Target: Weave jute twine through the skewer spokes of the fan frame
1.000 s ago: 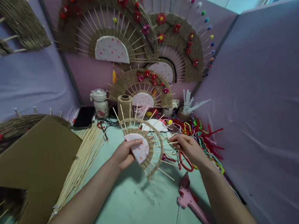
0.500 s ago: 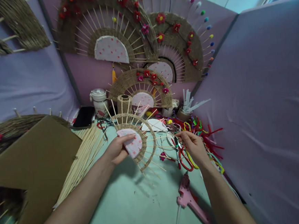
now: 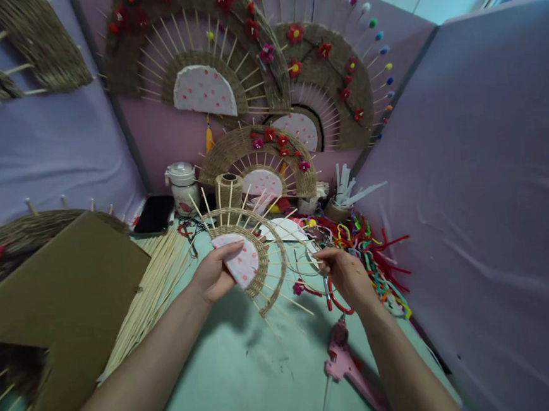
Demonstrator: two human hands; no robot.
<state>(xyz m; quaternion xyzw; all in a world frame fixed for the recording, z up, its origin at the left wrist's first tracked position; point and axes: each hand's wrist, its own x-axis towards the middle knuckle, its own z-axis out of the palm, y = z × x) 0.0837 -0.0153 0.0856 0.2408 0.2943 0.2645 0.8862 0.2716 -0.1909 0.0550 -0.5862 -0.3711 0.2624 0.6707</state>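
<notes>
My left hand (image 3: 214, 275) grips a small half-round woven fan (image 3: 277, 281) by its pink-spotted cloth centre (image 3: 245, 262), thumb on the front. Thin sticks radiate from the centre through an inner and an outer band of woven twine. To the right, the thumb and fingers of my right hand (image 3: 349, 277) are pinched together near the stick ends. A thin strand of twine (image 3: 303, 273) loops between the fan and those fingertips, which seem closed on it; the exact grip is too small to see clearly.
Red-handled scissors (image 3: 340, 301) and a pink glue gun (image 3: 346, 364) lie below my right hand. Coloured pipe cleaners (image 3: 386, 266) heap at the right. A twine spool (image 3: 229, 191), a lidded jar (image 3: 183, 190), loose sticks (image 3: 154, 278) and cardboard (image 3: 72, 297) surround the work.
My right hand has shifted slightly left and down, closer to the fan, and now covers part of the scissors. The fan has tilted a little in my left hand.
</notes>
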